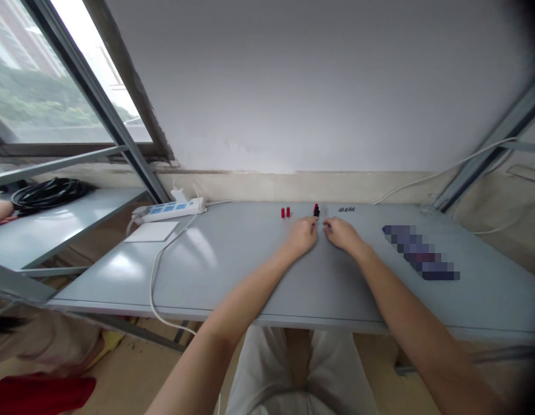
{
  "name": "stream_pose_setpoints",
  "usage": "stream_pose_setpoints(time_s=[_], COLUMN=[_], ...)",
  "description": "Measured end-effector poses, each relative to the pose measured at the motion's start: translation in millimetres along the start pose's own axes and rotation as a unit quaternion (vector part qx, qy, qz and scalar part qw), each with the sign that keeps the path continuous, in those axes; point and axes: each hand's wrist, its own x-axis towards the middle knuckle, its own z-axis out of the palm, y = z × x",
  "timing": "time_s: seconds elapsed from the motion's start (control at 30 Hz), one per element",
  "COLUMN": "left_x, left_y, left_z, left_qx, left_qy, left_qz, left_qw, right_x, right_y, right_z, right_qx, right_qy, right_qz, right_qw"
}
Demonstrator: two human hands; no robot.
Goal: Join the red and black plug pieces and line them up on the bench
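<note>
My left hand (304, 233) rests near the back of the grey table, its fingers curled together. Just beyond its fingertips is a small cluster of black and red pieces (316, 211); whether the fingers touch them I cannot tell. Close by on the right, my right hand (340, 232) has its fingers bent in a pinch, pointing toward the left hand. Anything within either hand is too small or hidden to name. Two short red cylinders (285, 212) stand side by side left of the cluster. Several small dark metallic pieces (346, 210) lie in a row beyond my right hand.
A white power strip (172, 208) with a plug and cables sits at the table's back left, near a flat white slab (151, 231). Its white cable (153, 276) hangs over the front edge. A pixelated dark object (418, 253) lies right. Coiled black cable (51, 193) occupies the neighbouring table.
</note>
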Motion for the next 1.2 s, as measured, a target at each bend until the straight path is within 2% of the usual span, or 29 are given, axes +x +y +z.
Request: stream_pose_setpoints(time_s=[0.07,0.13,0.23,0.4,0.53,0.73,0.93,1.13,1.2], left_x=[3,8,15,24,29,31,19,0,-3], left_y=[3,4,1,-6,-7,-6,-17,-27,-25], left_z=[3,5,10,21,23,16,0,-10,-14], left_qx=[0.053,0.061,0.035,-0.001,-0.067,-0.074,-0.121,-0.205,-0.241], left_qy=[-0.032,-0.022,0.014,0.028,0.051,0.061,0.066,0.121,0.139], left_qz=[0.023,-0.002,-0.038,-0.029,-0.057,-0.086,-0.095,-0.185,-0.197], left_qw=[0.998,0.998,0.999,0.999,0.995,0.992,0.986,0.953,0.94], right_x=[-1,0,1,2,4,6,7,8,7], right_y=[6,9,11,16,16,13,10,8,6], right_z=[-2,-2,0,11,18,21,28,34,34], right_qx=[-0.004,-0.009,-0.008,0.022,0.033,0.029,0.033,0.04,0.041], right_qy=[-0.008,-0.016,-0.025,-0.026,-0.047,-0.06,-0.035,-0.019,-0.012], right_qz=[0.016,0.026,0.027,0.02,0.021,0.031,0.053,0.064,0.07], right_qw=[1.0,1.0,0.999,0.999,0.998,0.997,0.997,0.997,0.997])
